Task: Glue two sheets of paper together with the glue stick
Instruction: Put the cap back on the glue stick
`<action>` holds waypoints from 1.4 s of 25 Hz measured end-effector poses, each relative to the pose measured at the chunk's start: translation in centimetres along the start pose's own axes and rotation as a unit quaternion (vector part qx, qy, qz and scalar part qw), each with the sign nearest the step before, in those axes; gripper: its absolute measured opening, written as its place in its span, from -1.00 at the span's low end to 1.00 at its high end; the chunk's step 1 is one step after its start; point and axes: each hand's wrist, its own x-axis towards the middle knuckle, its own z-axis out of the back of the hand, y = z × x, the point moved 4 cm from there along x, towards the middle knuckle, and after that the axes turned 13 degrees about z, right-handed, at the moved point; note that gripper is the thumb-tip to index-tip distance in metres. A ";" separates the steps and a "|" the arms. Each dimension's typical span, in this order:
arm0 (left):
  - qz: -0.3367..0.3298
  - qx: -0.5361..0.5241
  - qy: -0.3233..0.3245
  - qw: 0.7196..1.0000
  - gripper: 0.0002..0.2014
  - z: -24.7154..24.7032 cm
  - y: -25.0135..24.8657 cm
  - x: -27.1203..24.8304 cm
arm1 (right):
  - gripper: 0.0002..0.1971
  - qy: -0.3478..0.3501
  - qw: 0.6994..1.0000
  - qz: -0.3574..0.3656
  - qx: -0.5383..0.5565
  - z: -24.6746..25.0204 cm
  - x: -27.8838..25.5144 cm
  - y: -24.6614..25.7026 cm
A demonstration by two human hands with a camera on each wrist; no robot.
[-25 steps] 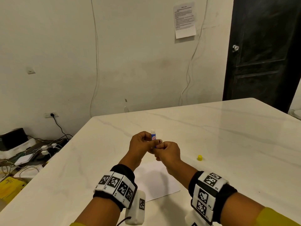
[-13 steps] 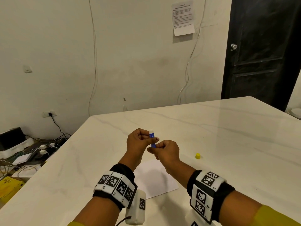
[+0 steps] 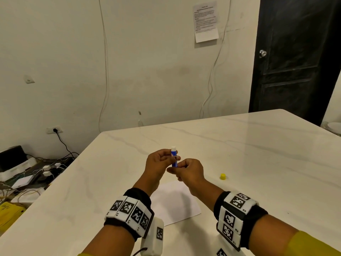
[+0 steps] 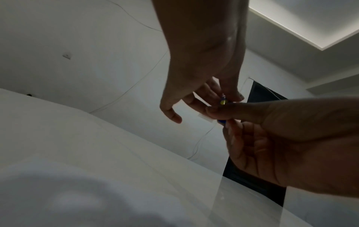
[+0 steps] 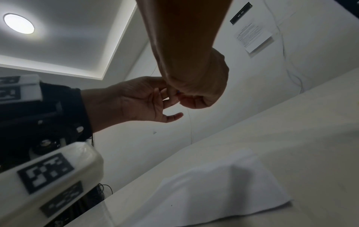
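A small blue glue stick with white glue showing at its top stands upright above the table. My left hand pinches its body between thumb and fingers. My right hand pinches its bottom end. The left wrist view shows the glue stick between both hands' fingertips. White paper lies flat on the table under my wrists, also in the right wrist view as paper. Whether it is one sheet or two stacked I cannot tell. The yellow cap sits on the table right of my hands.
The white marble table stretches far and right. Its left edge drops to a floor with cables, boxes and a power strip. A dark door stands behind the table's far right corner.
My hands have stayed together on the glue stick with only small finger shifts at its base. More of the blue body shows between the hands now.
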 end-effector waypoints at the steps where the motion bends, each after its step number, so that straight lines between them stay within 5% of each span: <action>1: -0.004 -0.018 -0.035 0.999 -0.88 0.0 0.0 0.0 | -0.74 -0.012 1.000 0.006 -0.008 -0.1 0.0 -0.2; 6: -0.035 -0.030 -0.167 0.985 -0.65 -0.5 0.1 0.0 | -0.71 -0.052 0.998 0.028 -0.030 -0.9 -0.1 0.0; 10: -0.008 -0.032 -0.032 0.999 -0.88 -0.9 0.3 0.3 | -0.76 -0.056 0.998 0.023 -0.014 -0.6 0.5 0.2; 13: -0.014 -0.029 0.020 0.999 -0.78 -0.7 0.4 0.0 | -0.71 -0.046 0.999 0.025 -0.011 -0.3 0.8 0.1; 16: -0.024 -0.043 -0.064 0.997 -0.87 -0.1 0.2 -0.2 | -0.67 -0.051 0.998 0.038 -0.029 -0.5 0.5 0.2; 21: -0.052 -0.026 -0.203 0.978 -0.61 -0.2 0.1 -0.3 | -0.63 -0.068 0.990 0.078 -0.096 -1.5 -0.1 0.8; 23: -0.047 -0.015 -0.178 0.983 -0.68 -0.3 0.3 -0.1 | -0.64 -0.074 0.990 0.077 -0.087 -1.5 -0.1 0.8; 25: -0.027 -0.015 -0.078 0.996 -0.82 -0.3 0.4 0.0 | -0.71 -0.068 0.993 0.070 -0.065 -1.3 0.2 0.6; 28: -0.020 -0.007 0.046 0.999 -0.74 -0.2 0.5 -0.2 | -0.77 -0.052 0.995 0.064 -0.050 -1.0 0.7 0.5; 32: -0.041 -0.012 -0.069 0.997 -0.82 0.4 -0.1 -0.4 | -0.81 -0.047 0.994 0.076 -0.070 -0.9 0.5 0.5; 35: -0.054 0.003 -0.178 0.983 -0.57 0.8 0.0 -0.2 | -0.72 -0.039 0.986 0.106 -0.122 -1.3 -0.1 0.8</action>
